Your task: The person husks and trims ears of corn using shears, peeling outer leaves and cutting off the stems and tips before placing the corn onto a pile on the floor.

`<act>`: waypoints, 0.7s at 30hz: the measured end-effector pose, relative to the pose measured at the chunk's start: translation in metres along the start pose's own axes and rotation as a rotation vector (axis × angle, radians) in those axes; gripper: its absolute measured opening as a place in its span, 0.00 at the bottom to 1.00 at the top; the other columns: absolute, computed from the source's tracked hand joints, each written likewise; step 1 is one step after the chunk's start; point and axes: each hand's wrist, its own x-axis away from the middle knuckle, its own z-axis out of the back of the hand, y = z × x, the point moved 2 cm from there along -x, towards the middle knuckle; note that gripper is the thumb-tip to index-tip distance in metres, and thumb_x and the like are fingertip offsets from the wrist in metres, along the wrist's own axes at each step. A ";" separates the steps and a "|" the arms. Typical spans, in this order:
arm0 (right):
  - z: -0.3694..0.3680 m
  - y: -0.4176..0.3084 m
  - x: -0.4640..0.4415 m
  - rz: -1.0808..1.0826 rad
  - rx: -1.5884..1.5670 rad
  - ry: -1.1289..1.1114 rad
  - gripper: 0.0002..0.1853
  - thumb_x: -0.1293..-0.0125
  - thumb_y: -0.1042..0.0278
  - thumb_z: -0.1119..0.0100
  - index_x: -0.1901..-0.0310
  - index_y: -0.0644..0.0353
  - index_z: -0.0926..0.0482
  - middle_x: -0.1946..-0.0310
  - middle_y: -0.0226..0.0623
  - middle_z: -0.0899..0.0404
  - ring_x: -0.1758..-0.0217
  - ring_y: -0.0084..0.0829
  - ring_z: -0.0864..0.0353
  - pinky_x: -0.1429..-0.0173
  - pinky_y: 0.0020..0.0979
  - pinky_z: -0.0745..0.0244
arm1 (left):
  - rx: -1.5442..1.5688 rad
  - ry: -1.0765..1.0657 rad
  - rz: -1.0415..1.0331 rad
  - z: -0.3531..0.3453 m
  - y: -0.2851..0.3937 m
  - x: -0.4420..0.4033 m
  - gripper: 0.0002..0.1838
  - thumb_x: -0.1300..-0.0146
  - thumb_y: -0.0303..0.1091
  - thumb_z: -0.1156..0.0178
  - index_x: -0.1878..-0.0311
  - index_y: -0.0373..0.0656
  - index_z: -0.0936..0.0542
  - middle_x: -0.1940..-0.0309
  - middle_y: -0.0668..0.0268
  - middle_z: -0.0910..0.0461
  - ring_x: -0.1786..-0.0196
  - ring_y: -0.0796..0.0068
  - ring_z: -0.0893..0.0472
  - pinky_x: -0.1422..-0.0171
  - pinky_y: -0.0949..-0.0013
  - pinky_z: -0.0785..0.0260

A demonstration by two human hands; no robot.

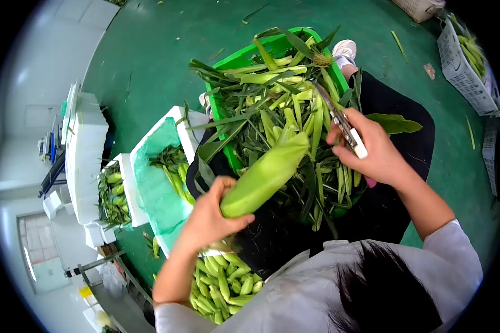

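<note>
My left hand (208, 219) is wrapped round the thick end of an ear of corn (266, 175) in its smooth light-green husk. The ear slants up and away, its stem end pointing toward my right hand. In my right hand (372, 144) is a pair of pruning shears (345, 126), gripped by the handles with the blades pointing up and left, apart from the ear. Beneath both hands a bright green basket (236, 58) is heaped with cut husks and long leaves (266, 119). Some of the leaves hang over its sides.
Trimmed ears of corn (222, 286) lie piled below my left forearm. A white foam box with green plastic lining (158, 161) and another foam box (126, 166) stand at left, holding corn. A white crate (466, 83) with corn is at far right. Leaf scraps litter the green floor (166, 50).
</note>
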 end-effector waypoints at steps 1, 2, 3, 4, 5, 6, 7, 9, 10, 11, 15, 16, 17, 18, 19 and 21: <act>0.000 -0.008 -0.001 0.216 0.148 -0.025 0.26 0.47 0.68 0.30 0.47 0.62 0.29 0.59 0.42 0.21 0.55 0.39 0.19 0.49 0.36 0.23 | -0.080 -0.062 -0.028 0.011 0.008 -0.009 0.34 0.54 0.38 0.23 0.46 0.44 0.30 0.65 0.59 0.20 0.62 0.64 0.18 0.52 0.65 0.26; 0.000 -0.014 -0.003 0.434 0.295 -0.047 0.31 0.50 0.67 0.27 0.44 0.62 0.30 0.54 0.45 0.22 0.50 0.43 0.20 0.44 0.38 0.25 | -0.159 -0.124 -0.059 0.023 0.016 -0.018 0.33 0.55 0.38 0.23 0.46 0.46 0.30 0.66 0.58 0.20 0.63 0.61 0.17 0.53 0.62 0.26; -0.006 -0.017 -0.007 0.510 0.314 -0.171 0.38 0.53 0.65 0.24 0.40 0.60 0.32 0.47 0.48 0.26 0.43 0.50 0.25 0.40 0.43 0.29 | -0.265 -0.161 -0.170 0.031 0.028 -0.026 0.34 0.56 0.39 0.23 0.47 0.46 0.30 0.66 0.58 0.20 0.64 0.57 0.18 0.54 0.60 0.25; -0.012 -0.015 -0.011 0.560 0.338 -0.233 0.37 0.52 0.63 0.24 0.41 0.60 0.32 0.53 0.46 0.23 0.48 0.49 0.22 0.46 0.43 0.26 | -0.371 -0.195 -0.283 0.039 0.041 -0.032 0.34 0.57 0.40 0.23 0.47 0.47 0.30 0.67 0.58 0.20 0.66 0.54 0.18 0.56 0.58 0.25; -0.017 -0.011 -0.014 0.479 0.303 -0.350 0.36 0.51 0.63 0.25 0.41 0.60 0.32 0.55 0.45 0.21 0.52 0.49 0.20 0.49 0.43 0.25 | -0.511 -0.212 -0.303 0.045 0.060 -0.034 0.30 0.56 0.38 0.24 0.49 0.47 0.27 0.65 0.60 0.19 0.62 0.53 0.18 0.54 0.55 0.26; -0.024 -0.004 -0.015 0.394 0.265 -0.466 0.35 0.51 0.63 0.25 0.42 0.60 0.32 0.58 0.45 0.20 0.55 0.49 0.19 0.52 0.42 0.24 | -0.625 -0.074 -0.420 0.050 0.075 -0.033 0.27 0.55 0.37 0.25 0.50 0.47 0.26 0.65 0.61 0.20 0.61 0.54 0.18 0.54 0.55 0.27; -0.034 0.011 -0.015 0.462 0.176 -0.350 0.32 0.48 0.64 0.26 0.44 0.60 0.31 0.66 0.40 0.21 0.63 0.41 0.18 0.58 0.39 0.24 | -0.739 0.064 -0.537 0.053 0.087 -0.031 0.25 0.53 0.36 0.26 0.52 0.48 0.25 0.65 0.62 0.20 0.60 0.54 0.19 0.54 0.55 0.27; -0.044 0.029 -0.006 0.114 -0.252 -0.396 0.31 0.42 0.66 0.28 0.40 0.62 0.32 0.61 0.32 0.23 0.58 0.26 0.24 0.53 0.30 0.27 | -0.746 0.345 -0.550 0.051 0.081 -0.017 0.19 0.49 0.31 0.30 0.53 0.44 0.23 0.58 0.61 0.21 0.53 0.59 0.20 0.48 0.57 0.28; -0.056 0.042 0.002 0.012 -0.519 -0.341 0.31 0.41 0.67 0.29 0.38 0.63 0.32 0.58 0.30 0.24 0.56 0.22 0.27 0.50 0.28 0.28 | -0.737 0.481 -0.548 0.050 0.077 -0.010 0.16 0.47 0.28 0.31 0.54 0.43 0.22 0.55 0.60 0.22 0.50 0.61 0.21 0.45 0.58 0.28; -0.069 0.054 0.008 0.108 -0.618 -0.219 0.33 0.39 0.68 0.30 0.35 0.65 0.35 0.52 0.30 0.25 0.50 0.22 0.29 0.44 0.26 0.31 | -0.458 0.424 -0.299 0.035 0.056 -0.002 0.18 0.44 0.30 0.32 0.51 0.41 0.24 0.52 0.58 0.24 0.48 0.65 0.22 0.44 0.61 0.28; -0.098 0.060 0.024 0.120 -0.417 -0.104 0.28 0.42 0.69 0.33 0.42 0.64 0.32 0.55 0.36 0.23 0.53 0.25 0.25 0.49 0.29 0.29 | 0.742 0.513 -0.101 -0.059 0.011 -0.040 0.27 0.36 0.37 0.35 0.39 0.38 0.35 0.48 0.59 0.26 0.48 0.70 0.24 0.45 0.67 0.28; -0.099 0.050 0.029 0.057 -0.326 -0.146 0.24 0.43 0.70 0.34 0.46 0.63 0.31 0.59 0.37 0.22 0.58 0.26 0.24 0.54 0.30 0.27 | 0.900 0.602 -0.162 -0.074 0.008 -0.049 0.30 0.34 0.38 0.35 0.37 0.37 0.38 0.47 0.60 0.27 0.47 0.68 0.24 0.45 0.66 0.27; -0.100 0.048 0.034 0.062 -0.277 -0.179 0.25 0.43 0.70 0.35 0.44 0.63 0.31 0.59 0.36 0.22 0.59 0.26 0.23 0.55 0.30 0.27 | 1.006 0.609 -0.058 -0.085 0.004 -0.051 0.32 0.34 0.42 0.36 0.35 0.37 0.38 0.46 0.58 0.26 0.45 0.65 0.24 0.43 0.63 0.27; -0.100 0.047 0.039 0.070 -0.224 -0.211 0.26 0.42 0.71 0.36 0.42 0.62 0.31 0.59 0.35 0.21 0.60 0.26 0.23 0.56 0.30 0.26 | 1.112 0.615 0.042 -0.091 -0.001 -0.051 0.34 0.34 0.45 0.37 0.32 0.37 0.39 0.46 0.57 0.25 0.44 0.62 0.23 0.41 0.59 0.27; -0.100 0.049 0.044 -0.064 -0.408 -0.213 0.27 0.42 0.71 0.37 0.40 0.62 0.32 0.57 0.34 0.22 0.58 0.26 0.23 0.55 0.30 0.26 | 1.266 0.518 0.066 -0.095 -0.012 -0.051 0.35 0.35 0.48 0.37 0.31 0.39 0.38 0.46 0.57 0.25 0.42 0.62 0.24 0.38 0.57 0.29; -0.097 0.047 0.048 -0.262 -0.752 -0.103 0.31 0.41 0.74 0.40 0.35 0.62 0.35 0.51 0.31 0.23 0.54 0.24 0.24 0.53 0.29 0.26 | 1.584 0.416 -0.034 -0.100 -0.015 -0.051 0.38 0.35 0.59 0.45 0.30 0.42 0.37 0.39 0.56 0.27 0.39 0.60 0.25 0.33 0.55 0.32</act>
